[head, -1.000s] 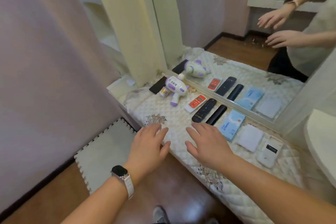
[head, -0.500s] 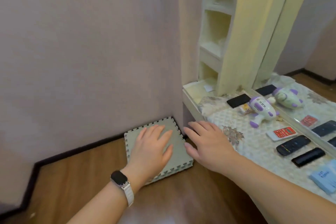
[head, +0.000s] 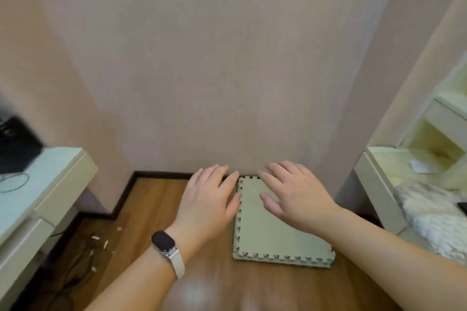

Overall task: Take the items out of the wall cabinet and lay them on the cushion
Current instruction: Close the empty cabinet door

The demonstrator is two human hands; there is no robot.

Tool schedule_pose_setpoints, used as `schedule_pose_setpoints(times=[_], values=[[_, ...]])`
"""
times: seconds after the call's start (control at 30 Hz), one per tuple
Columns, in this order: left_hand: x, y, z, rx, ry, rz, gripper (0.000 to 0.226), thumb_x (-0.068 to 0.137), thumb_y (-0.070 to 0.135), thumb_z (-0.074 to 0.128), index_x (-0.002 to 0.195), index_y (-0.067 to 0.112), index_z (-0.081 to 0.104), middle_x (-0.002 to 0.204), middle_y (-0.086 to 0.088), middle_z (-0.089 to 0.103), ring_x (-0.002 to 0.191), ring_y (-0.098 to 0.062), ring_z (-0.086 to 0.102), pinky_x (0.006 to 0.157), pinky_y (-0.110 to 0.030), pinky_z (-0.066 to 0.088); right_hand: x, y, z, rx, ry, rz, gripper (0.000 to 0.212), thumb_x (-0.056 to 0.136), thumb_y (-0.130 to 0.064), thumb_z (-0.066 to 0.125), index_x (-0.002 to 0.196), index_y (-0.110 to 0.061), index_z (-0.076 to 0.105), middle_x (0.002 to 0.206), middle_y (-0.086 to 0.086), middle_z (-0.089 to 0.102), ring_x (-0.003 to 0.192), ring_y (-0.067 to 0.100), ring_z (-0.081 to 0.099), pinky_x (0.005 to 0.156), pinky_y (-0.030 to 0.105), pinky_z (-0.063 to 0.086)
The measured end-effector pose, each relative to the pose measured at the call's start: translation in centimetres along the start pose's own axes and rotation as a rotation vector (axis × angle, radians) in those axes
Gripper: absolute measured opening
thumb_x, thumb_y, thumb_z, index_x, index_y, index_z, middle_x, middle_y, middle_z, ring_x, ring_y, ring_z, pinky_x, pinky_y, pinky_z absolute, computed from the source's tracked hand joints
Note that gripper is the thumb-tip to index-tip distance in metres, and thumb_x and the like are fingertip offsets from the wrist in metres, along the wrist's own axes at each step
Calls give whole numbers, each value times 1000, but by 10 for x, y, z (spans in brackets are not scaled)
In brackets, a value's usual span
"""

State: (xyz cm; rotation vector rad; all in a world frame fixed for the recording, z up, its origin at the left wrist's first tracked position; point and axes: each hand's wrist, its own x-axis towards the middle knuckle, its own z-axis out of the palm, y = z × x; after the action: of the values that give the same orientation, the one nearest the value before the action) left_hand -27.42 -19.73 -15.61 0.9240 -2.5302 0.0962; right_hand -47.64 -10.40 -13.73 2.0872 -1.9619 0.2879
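My left hand (head: 208, 202), with a dark watch on the wrist, and my right hand (head: 293, 194) are held out flat side by side, fingers spread, both holding nothing. At the far right edge stands the cream wall cabinet (head: 444, 131) with open shelves. Below it a strip of the white quilted cushion (head: 434, 212) shows, with a dark item's corner at the frame edge. The other laid-out items are out of view.
A grey-green foam puzzle mat (head: 278, 232) lies on the wooden floor against the pink wall (head: 227, 58), under my right hand. A pale cabinet (head: 43, 184) with a black device (head: 15, 144) stands at left. Cables and small scraps (head: 98, 242) lie on the floor beside it.
My view has swung left, away from the cushion with the toy and remotes, onto the bare wall and floor mat. Both hands stay open and empty.
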Motion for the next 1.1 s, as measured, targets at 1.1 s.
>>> schedule_pose_setpoints(times=[1.1], values=[[87, -238, -77, 616, 14, -794, 44, 89, 43, 54, 127, 21, 61, 128, -4, 62, 121, -25, 54, 101, -40, 42, 443, -93, 83, 421, 277, -819, 47, 90, -44, 49, 123, -12, 62, 122, 13, 63, 112, 34, 58, 89, 43, 49]])
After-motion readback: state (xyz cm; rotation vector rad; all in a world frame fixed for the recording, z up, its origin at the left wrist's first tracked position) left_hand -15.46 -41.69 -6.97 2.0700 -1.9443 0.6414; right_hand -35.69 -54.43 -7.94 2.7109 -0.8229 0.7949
